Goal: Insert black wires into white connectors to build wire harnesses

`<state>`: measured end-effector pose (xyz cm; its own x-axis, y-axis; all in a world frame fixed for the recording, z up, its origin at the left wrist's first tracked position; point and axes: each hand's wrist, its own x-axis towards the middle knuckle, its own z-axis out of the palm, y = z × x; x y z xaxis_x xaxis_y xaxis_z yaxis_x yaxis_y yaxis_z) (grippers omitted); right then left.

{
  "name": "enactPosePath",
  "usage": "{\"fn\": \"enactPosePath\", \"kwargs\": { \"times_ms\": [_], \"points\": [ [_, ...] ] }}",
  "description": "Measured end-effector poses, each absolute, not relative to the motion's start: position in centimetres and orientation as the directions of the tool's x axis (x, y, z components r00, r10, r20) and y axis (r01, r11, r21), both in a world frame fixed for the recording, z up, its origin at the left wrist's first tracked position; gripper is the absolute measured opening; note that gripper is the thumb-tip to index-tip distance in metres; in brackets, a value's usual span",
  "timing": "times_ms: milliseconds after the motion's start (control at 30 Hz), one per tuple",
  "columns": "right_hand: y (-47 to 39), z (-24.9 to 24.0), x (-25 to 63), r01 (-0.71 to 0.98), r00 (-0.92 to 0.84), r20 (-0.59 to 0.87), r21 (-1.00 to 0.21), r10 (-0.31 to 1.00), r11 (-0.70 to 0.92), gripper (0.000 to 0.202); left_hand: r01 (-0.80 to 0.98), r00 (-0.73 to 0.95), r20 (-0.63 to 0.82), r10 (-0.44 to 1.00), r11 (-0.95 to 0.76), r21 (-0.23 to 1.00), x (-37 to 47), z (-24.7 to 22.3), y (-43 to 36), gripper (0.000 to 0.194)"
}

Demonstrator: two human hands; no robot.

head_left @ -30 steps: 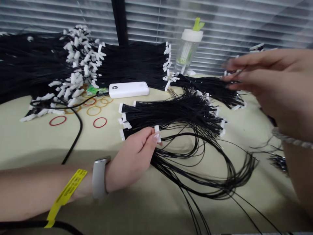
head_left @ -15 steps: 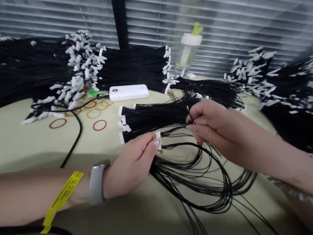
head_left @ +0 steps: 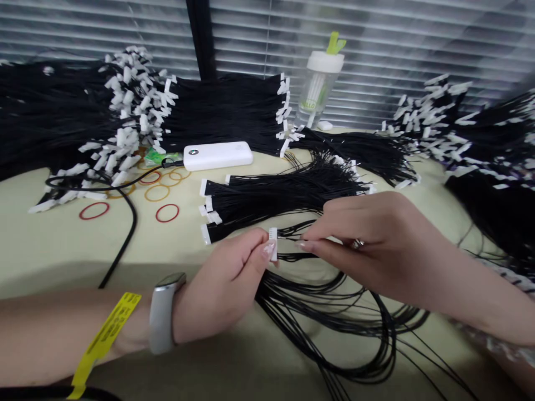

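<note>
My left hand is closed, with a small white connector pinched upright between thumb and forefinger. Several black wires run from the connector toward the right. Just right of it, my right hand pinches a thin black wire whose end points at the connector; whether the tip is inside it I cannot tell. Below both hands, looped black wires hang and curve over the table. Behind them lies a bundle of black cables with white connectors at its left end.
A white power bank with a black cord sits behind, near red and yellow rubber bands. Large stacks of black cables line the back and both sides. A clear bottle stands before the blinds.
My right hand has moved left and down from above the wires, bringing the wire close to the connector. My left hand keeps hold of the connector, almost unmoved.
</note>
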<state>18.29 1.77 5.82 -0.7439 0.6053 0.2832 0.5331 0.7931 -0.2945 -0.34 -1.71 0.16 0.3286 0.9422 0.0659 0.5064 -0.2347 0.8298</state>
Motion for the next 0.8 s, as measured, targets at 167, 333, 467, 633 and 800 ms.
{"fn": "enactPosePath", "kwargs": {
  "times_ms": [167,333,467,633,800],
  "points": [
    [1.58,6.04,18.23,0.546,-0.77,0.246,-0.222,0.589,0.808,0.016,0.508,0.336,0.066,0.94,-0.24,0.827,-0.37,0.18,-1.64,0.026],
    [1.71,5.8,18.05,0.545,-0.771,0.239,-0.233,0.591,0.805,0.017,0.508,0.341,0.053,0.938,-0.232,0.829,-0.28,0.21,-1.63,0.026],
    [1.75,5.7,18.04,0.549,-0.763,0.256,-0.228,0.593,0.804,0.016,0.506,0.342,0.055,0.938,-0.233,0.831,-0.23,0.24,-1.57,0.026],
    [1.64,5.66,18.27,0.534,-0.773,0.265,-0.219,0.577,0.817,0.016,0.493,0.349,0.062,0.935,-0.24,0.837,-0.23,0.18,-1.49,0.026],
    [1.63,5.46,18.55,0.534,-0.788,0.288,-0.123,0.545,0.837,0.016,0.489,0.367,0.055,0.929,-0.243,0.838,-0.26,0.23,-1.62,0.026]
  ]
}}
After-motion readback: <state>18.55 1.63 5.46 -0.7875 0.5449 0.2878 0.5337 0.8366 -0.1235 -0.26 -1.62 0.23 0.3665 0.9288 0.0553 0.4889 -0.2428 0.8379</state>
